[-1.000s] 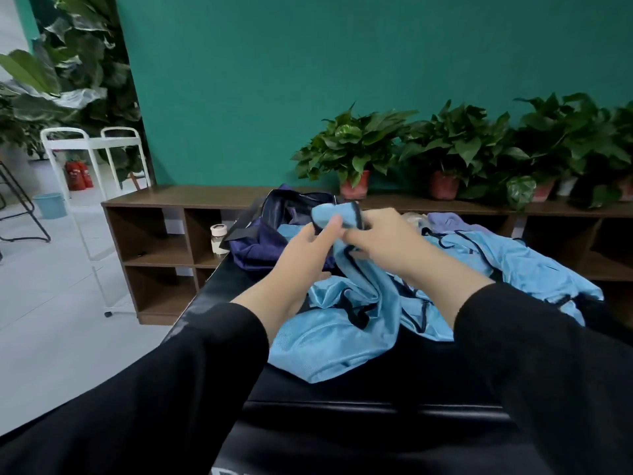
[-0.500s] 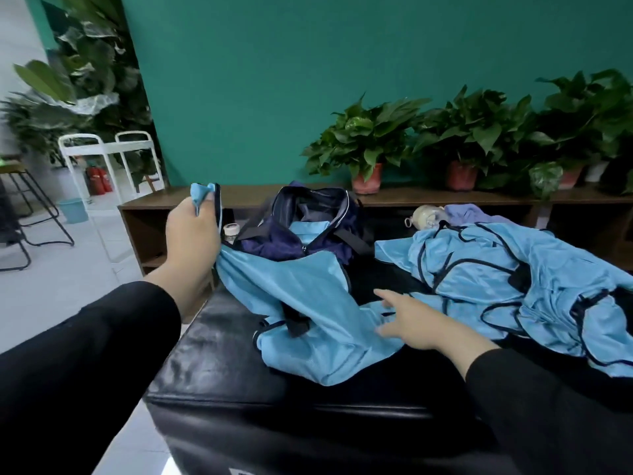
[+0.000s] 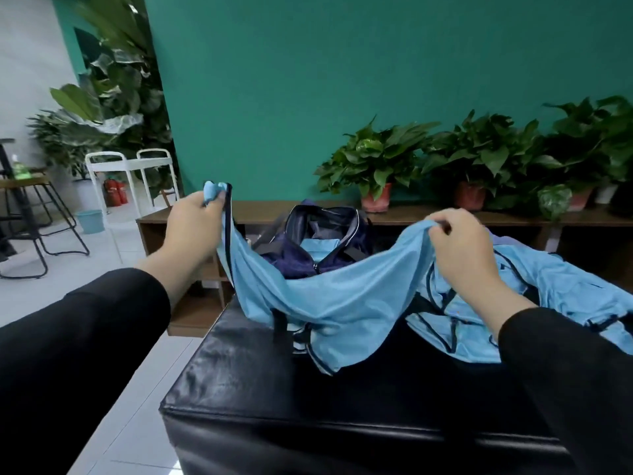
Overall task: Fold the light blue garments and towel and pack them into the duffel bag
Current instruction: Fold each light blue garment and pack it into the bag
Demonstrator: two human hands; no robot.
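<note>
Head view: left hand (image 3: 195,222) and right hand (image 3: 460,255) each pinch the light blue garment (image 3: 329,299), held up unfolded over the black bench (image 3: 260,378); another garment (image 3: 548,296) lies crumpled beside it; the open duffel bag (image 3: 308,248) already holds something blue; most folding seems left.

The person is stretching both black-sleeved arms forward, well apart. The left hand (image 3: 193,228) is gripping with curled fingers, raised high. The right hand (image 3: 460,258) is pinching too, slightly lower.
</note>
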